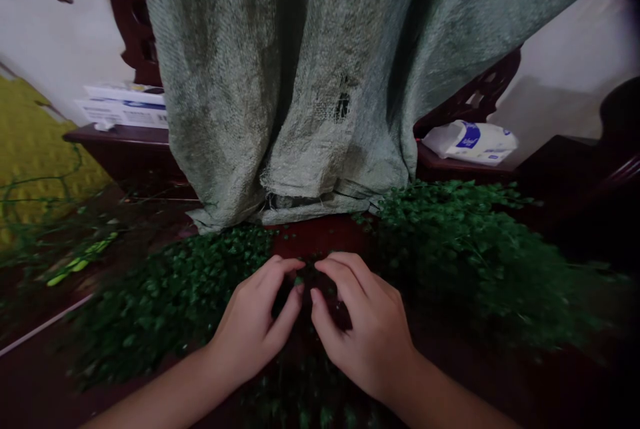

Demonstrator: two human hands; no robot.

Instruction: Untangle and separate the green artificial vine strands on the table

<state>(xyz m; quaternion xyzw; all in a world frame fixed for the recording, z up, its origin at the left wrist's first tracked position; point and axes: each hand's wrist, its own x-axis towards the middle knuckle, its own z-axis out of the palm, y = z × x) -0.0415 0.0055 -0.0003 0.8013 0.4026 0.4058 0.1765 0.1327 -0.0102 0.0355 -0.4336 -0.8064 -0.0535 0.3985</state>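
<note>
My left hand (261, 312) is curled, with a small bit of green leaf (299, 280) between the thumb and forefinger tips. Facing it, my right hand (367, 322) has bent fingers, its thumb and forefinger apart with nothing clear between them. Leafy green stems lie around both hands: a heap (165, 295) beside my left hand, a larger heap (465, 242) to the right, and loose sprigs (310, 389) below. They rest on a dark red wooden surface (320, 237). The palms and some fingers are hidden.
A worn woven sack (340, 35) with a torn hole hangs ahead. White boxes (125, 109) stand on a dark wooden ledge at left; a white and blue tissue pack (475, 142) lies at right. Yellow padding (35, 142) and bright green pieces (80, 262) are at far left.
</note>
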